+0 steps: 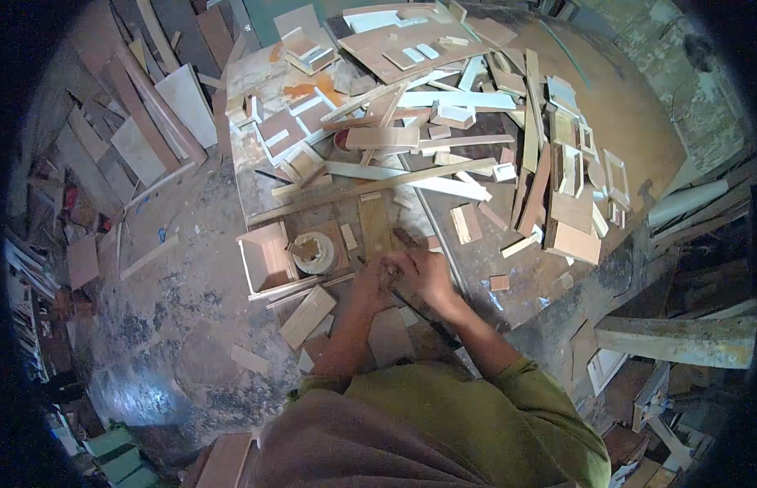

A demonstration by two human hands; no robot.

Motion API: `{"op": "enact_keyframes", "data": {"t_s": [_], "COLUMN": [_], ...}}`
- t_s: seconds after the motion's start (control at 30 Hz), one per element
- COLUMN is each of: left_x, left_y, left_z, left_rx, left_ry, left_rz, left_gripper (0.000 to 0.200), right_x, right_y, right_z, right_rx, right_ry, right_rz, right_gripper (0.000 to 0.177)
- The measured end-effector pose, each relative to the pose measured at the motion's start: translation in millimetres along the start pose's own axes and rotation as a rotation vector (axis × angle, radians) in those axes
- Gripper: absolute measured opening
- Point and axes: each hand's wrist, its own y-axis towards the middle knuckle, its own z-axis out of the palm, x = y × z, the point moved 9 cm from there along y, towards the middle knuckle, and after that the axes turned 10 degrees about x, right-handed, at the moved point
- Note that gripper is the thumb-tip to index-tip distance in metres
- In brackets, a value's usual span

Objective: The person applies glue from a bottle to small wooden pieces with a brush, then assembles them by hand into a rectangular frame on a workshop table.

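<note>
My left hand (374,281) and my right hand (429,278) meet over the near part of the worktable, fingers closed and touching. What they pinch between them is too small and blurred to name. A dark brown piece (405,237) pokes out just beyond my right fingers; whether it is held cannot be told. Beyond my left hand a flat wooden strip (375,224) points away from me. To the left stand a round tub (314,254) with tan paste inside and an open wooden box (266,259). A wood block (308,317) lies beside my left forearm.
Many offcuts, strips and small wooden boxes cover the far table, among them a long batten (378,189) and a white strip (456,100). Boards (189,106) lean at the left. A thick pale beam (679,340) juts in at the right.
</note>
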Motion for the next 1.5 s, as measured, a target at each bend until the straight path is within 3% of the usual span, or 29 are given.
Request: {"op": "enact_keyframes", "data": {"t_s": [0.07, 0.17, 0.27, 0.37, 0.47, 0.57, 0.7, 0.87, 0.97, 1.03, 1.13, 1.2, 1.23, 1.3, 1.37, 1.5], "left_x": [-2, -4, -11, -7, 4, 8, -4, -3, -18, -6, -3, 7, 11, 16, 8, 17], "left_y": [-6, 5, 4, -1, 1, 3, 0, -1, -20, -1, 1, -3, 1, 10, -3, 6], "left_z": [13, 24, 37, 46, 54, 43, 27, 16, 38, 23, 49, 69, 73, 71, 79, 87], "left_rx": [0.013, 0.176, 0.361, 0.538, 0.285, 0.092, 0.011, -0.122, -0.139, -0.18, -0.195, -0.191, -0.194, -0.174, -0.125, -0.108], "left_ry": [-0.411, -0.401, -0.37, -0.399, -0.36, -0.214, 0.245, 0.519, 0.498, 0.928, 1.485, 1.612, 1.582, 1.376, 1.022, 1.271], "left_rz": [-0.005, 0.056, 0.14, 0.215, 0.025, 0.088, 0.235, 0.235, 0.257, 0.394, 0.913, 1.128, 1.11, 0.893, 0.504, 0.349], "left_gripper": [0.027, 0.031, 0.035, 0.038, 0.04, 0.037, 0.029, 0.02, 0.023, 0.02, 0.019, 0.022, 0.025, 0.027, 0.028, 0.036], "right_x": [-2, 35, 30, 13, -12, -60, -130, -158, -170, -172, -178, -176, -171, -178, -189, -188], "right_y": [-1, -11, -15, -24, -31, -43, -68, -107, -119, -128, -139, -146, -149, -154, -157, -157], "right_z": [3, -14, -12, -14, -27, -44, -83, -125, -137, -145, -156, -161, -165, -167, -167, -168], "right_rx": [0.135, -0.148, -0.022, -0.044, -0.15, -0.195, -0.312, -0.45, -0.511, -0.575, -0.64, -0.648, -0.653, -0.594, -0.572, -0.546], "right_ry": [-0.123, -0.115, -0.174, -0.272, -0.122, 0.081, 0.45, 0.463, 0.355, 0.196, 0.073, 0.065, 0.06, 0.051, 0.045, 0.043], "right_rz": [0.142, -0.323, -0.323, -0.165, -0.174, -0.009, 0.118, 0.175, 0.158, 0.169, 0.167, 0.135, 0.118, 0.215, 0.235, 0.208], "right_gripper": [0.03, 0.04, 0.037, 0.034, 0.032, 0.03, 0.028, 0.024, 0.021, 0.02, 0.021, 0.021, 0.021, 0.021, 0.019, 0.017]}}
